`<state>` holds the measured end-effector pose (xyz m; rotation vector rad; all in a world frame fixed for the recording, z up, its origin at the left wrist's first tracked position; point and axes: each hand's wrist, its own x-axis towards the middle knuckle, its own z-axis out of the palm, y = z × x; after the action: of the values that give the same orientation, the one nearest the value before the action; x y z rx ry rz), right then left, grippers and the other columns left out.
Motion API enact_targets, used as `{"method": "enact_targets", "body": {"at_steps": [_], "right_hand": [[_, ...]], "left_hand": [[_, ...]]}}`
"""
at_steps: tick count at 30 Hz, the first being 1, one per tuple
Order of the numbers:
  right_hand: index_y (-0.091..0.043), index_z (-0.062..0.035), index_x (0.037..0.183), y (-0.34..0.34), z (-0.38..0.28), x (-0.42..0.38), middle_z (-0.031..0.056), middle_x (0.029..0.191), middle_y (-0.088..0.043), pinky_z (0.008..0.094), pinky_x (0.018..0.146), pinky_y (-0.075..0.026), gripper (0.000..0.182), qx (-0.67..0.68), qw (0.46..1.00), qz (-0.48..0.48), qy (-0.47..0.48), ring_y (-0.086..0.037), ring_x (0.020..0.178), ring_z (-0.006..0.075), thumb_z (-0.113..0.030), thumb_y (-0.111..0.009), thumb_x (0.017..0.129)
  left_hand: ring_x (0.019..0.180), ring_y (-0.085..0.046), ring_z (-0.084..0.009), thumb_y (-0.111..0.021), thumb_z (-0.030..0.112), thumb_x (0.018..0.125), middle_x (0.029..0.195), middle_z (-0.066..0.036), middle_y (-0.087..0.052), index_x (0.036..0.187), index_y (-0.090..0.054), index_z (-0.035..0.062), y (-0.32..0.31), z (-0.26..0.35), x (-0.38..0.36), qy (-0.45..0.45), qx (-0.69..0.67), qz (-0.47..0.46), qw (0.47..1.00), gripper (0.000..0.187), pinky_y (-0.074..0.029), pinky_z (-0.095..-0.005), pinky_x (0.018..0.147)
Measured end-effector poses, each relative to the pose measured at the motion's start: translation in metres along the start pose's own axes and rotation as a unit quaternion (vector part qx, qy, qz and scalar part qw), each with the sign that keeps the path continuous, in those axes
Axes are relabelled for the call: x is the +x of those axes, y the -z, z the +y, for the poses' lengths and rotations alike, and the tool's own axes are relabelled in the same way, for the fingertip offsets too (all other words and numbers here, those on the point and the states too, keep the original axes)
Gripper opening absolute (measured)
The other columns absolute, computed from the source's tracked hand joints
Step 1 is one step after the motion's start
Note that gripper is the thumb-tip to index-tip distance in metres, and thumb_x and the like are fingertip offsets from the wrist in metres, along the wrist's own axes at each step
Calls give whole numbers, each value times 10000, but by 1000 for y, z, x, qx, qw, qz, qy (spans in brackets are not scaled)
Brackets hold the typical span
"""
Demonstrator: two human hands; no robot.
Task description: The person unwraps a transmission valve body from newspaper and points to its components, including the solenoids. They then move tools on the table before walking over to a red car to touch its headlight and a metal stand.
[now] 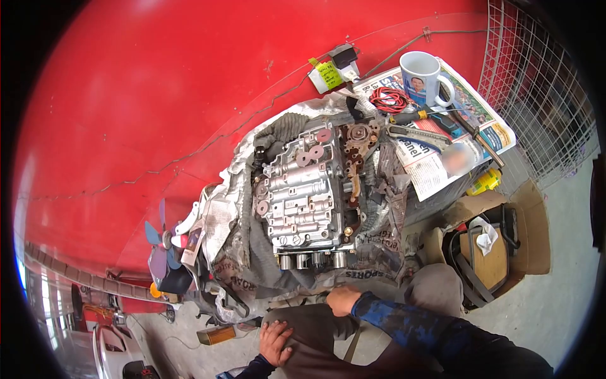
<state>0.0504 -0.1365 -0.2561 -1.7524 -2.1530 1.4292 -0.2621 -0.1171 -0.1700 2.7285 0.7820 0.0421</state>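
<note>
My left hand (276, 343) lies on the brown trouser leg at my knee, fingers stretched out and holding nothing. My right hand (343, 300) is curled closed just below the bench's front edge, above my leg. Whatever it grips, if anything, is hidden. Nearest to it is a silver metal valve body (302, 205) with cast channels, resting on grey cloth and newspaper (372, 256). Round solenoids (340, 259) stick out along its front side. Several flat reddish discs (316, 152) lie on top, and a brown, dirty metal part (358, 142) adjoins its right side.
At the upper right, a newspaper (420, 180) carries a white mug (420, 72), red wire (388, 100), a utility knife (416, 134) and screwdrivers. A cardboard box (533, 227) stands right of my leg. A small fan (162, 243) is at left, before the red wall (139, 95).
</note>
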Motion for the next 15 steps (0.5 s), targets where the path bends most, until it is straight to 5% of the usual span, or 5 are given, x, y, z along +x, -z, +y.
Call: {"method": "enact_targets", "body": {"at_steps": [15], "right_hand": [[-766, -17, 1057, 2, -2, -3, 202, 1124, -728, 466, 873, -556, 309, 1, 1000, 5, 0, -703, 1060, 358, -146, -624, 815]], "left_hand": [[1328, -505, -361, -470, 528, 963, 1362, -145, -599, 1259, -676, 106, 2, 3, 2, 1, -5, 4, 1000, 555, -251, -564, 1167]]}}
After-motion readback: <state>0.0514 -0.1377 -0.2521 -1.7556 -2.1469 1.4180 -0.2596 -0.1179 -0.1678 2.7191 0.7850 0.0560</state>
